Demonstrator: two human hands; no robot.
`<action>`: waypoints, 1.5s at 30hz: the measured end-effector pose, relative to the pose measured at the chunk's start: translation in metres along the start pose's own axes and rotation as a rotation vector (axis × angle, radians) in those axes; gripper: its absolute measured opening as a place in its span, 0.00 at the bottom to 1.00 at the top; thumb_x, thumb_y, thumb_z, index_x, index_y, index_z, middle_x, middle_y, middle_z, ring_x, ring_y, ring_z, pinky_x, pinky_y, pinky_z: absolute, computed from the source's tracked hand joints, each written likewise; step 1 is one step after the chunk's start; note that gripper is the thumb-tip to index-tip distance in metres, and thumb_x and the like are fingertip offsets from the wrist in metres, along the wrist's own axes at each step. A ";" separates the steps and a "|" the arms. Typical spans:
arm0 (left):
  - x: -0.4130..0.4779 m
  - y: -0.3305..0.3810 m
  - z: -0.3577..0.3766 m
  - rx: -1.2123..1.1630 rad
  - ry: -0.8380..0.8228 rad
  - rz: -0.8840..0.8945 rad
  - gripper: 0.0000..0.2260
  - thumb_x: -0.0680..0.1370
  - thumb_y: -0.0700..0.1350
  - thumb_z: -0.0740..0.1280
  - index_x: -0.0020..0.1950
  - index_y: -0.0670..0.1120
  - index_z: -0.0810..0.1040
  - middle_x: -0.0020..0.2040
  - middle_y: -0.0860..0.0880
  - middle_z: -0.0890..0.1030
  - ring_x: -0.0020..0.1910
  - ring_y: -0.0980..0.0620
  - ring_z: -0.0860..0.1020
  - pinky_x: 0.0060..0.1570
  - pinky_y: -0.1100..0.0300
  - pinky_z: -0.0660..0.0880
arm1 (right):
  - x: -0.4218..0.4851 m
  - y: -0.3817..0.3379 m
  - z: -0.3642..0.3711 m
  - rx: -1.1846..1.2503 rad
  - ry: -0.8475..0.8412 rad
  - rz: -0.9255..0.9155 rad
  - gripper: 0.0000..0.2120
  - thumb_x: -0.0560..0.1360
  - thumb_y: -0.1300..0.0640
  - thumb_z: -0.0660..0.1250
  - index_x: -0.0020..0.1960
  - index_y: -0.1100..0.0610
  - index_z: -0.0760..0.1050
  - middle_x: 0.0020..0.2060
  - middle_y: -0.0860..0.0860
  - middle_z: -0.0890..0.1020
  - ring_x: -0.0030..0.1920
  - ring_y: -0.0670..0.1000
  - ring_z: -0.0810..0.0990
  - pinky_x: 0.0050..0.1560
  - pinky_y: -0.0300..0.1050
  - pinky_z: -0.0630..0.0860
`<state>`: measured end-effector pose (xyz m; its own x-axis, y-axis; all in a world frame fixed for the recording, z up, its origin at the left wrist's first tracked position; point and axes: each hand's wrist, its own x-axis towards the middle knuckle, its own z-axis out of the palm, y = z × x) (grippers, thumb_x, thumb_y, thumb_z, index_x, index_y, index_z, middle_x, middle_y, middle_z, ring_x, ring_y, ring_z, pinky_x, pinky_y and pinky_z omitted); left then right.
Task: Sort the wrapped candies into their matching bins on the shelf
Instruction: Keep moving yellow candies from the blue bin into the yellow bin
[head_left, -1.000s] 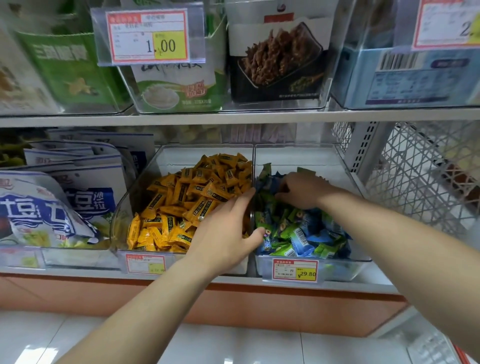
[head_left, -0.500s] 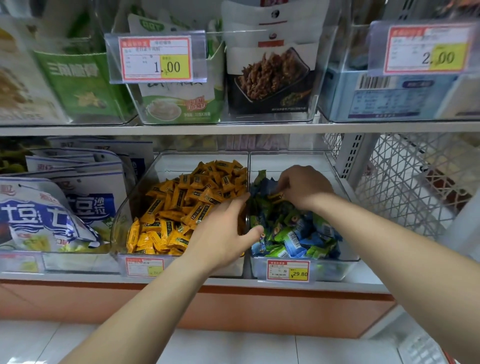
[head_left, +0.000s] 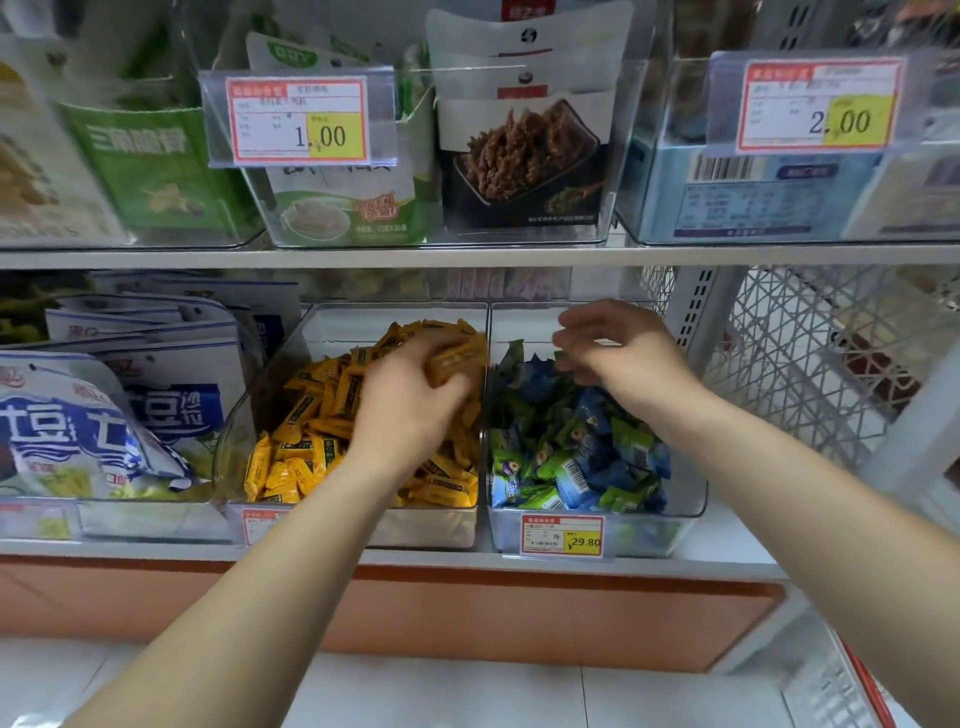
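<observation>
Left hand (head_left: 410, 405) is gripping a yellow candy (head_left: 457, 361) over the yellow bin (head_left: 441, 527) — a stray being returned. Next: letting go there. Right hand (head_left: 623, 358) is hovering above the blue-green bin (head_left: 649, 535), fingers curled — contents unclear.

The left hand (head_left: 410, 400) and right hand (head_left: 623, 358) are bare, with both forearms uncovered to the view's edge.

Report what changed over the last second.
The left hand moved from the bins' divider back over the yellow bin and now grips a yellow candy. The right hand lifted off the blue-green candies; whether it holds one is unclear. Both bins stayed put.
</observation>
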<state>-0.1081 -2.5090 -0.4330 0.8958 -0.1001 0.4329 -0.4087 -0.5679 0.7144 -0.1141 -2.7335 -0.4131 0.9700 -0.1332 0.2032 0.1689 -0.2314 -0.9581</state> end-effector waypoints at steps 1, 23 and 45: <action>0.004 -0.011 -0.008 0.095 0.038 -0.058 0.14 0.77 0.53 0.71 0.63 0.57 0.78 0.51 0.56 0.83 0.44 0.61 0.81 0.43 0.63 0.78 | 0.008 0.006 -0.004 -0.100 0.031 -0.012 0.04 0.75 0.59 0.72 0.48 0.51 0.82 0.46 0.52 0.85 0.44 0.53 0.85 0.50 0.47 0.81; -0.030 -0.019 0.033 0.370 -0.185 0.136 0.28 0.73 0.57 0.63 0.73 0.60 0.62 0.61 0.58 0.76 0.55 0.53 0.76 0.51 0.54 0.79 | 0.058 0.054 -0.029 -1.422 -0.746 -0.293 0.20 0.76 0.33 0.58 0.63 0.39 0.75 0.60 0.45 0.77 0.57 0.52 0.78 0.52 0.51 0.77; -0.029 -0.023 0.035 0.388 -0.184 0.150 0.30 0.74 0.57 0.61 0.77 0.57 0.62 0.71 0.56 0.72 0.60 0.49 0.76 0.56 0.56 0.75 | 0.019 0.048 0.015 -1.109 -0.864 -0.115 0.24 0.81 0.39 0.55 0.75 0.43 0.65 0.75 0.45 0.66 0.74 0.51 0.65 0.72 0.50 0.64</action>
<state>-0.1186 -2.5214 -0.4814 0.8622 -0.3282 0.3859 -0.4721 -0.7967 0.3773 -0.0845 -2.7328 -0.4584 0.8282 0.4697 -0.3057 0.4231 -0.8818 -0.2085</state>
